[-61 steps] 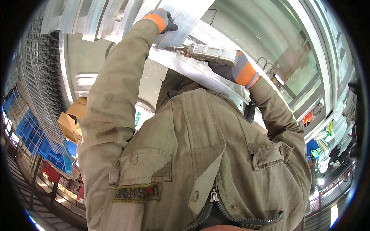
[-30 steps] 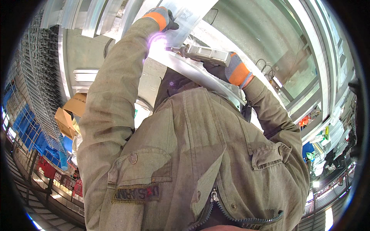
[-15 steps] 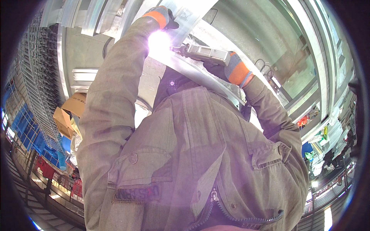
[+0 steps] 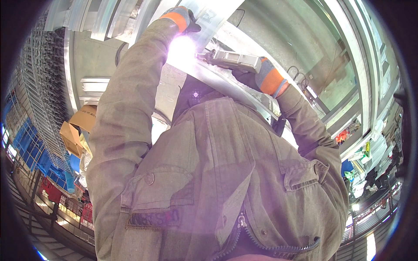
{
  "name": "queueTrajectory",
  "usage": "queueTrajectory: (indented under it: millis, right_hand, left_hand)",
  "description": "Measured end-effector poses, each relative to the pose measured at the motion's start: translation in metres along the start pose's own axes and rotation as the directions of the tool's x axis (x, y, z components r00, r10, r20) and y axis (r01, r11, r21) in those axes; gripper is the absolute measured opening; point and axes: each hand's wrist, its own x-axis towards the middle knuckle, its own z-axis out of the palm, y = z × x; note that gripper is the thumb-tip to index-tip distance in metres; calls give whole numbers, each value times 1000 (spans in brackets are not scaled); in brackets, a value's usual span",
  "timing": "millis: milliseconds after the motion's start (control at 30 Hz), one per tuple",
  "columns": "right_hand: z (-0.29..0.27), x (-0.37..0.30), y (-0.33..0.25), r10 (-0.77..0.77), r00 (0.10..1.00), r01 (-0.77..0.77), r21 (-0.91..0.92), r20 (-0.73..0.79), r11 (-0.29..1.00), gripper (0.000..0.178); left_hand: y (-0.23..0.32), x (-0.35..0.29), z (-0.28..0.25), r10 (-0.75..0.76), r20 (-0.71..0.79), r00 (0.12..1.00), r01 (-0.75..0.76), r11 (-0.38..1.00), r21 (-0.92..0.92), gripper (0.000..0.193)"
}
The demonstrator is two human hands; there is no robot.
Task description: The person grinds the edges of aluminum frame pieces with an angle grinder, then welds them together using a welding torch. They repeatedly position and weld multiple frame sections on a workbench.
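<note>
My left hand, in a grey and orange glove with dark fingertips, is closed at the edge of a shiny metal bar; the glare partly hides its grip. In my gloved right hand is a welding gun with a boxy grey body. Its thin nozzle points left at a blinding white glow just below my left hand. The glow hides the nozzle tip and the spot it meets. A long metal strip runs from the glow down to the right, below the gun.
More metal profiles lie at the upper left. An open cardboard box stands at the left, near a wire rack. A curved-looking metal frame and cables are at the right.
My right hand and the welding gun have shifted slightly to the right, and the glow has moved a little with them. My left hand has stayed almost in place.
</note>
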Motion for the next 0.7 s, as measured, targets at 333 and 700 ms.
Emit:
queueTrajectory:
  millis: [333,700]
  right_hand:
    - [-36,-7,-55,60,998,-61,36,17,998,34]
    - [-53,-12,-75,74,990,-67,-69,116,995,36]
  left_hand:
    - [1,2,2,-15,-10,1000,15,1000,-25,52]
    - [-5,8,1,-11,47,999,14,997,-78,51]
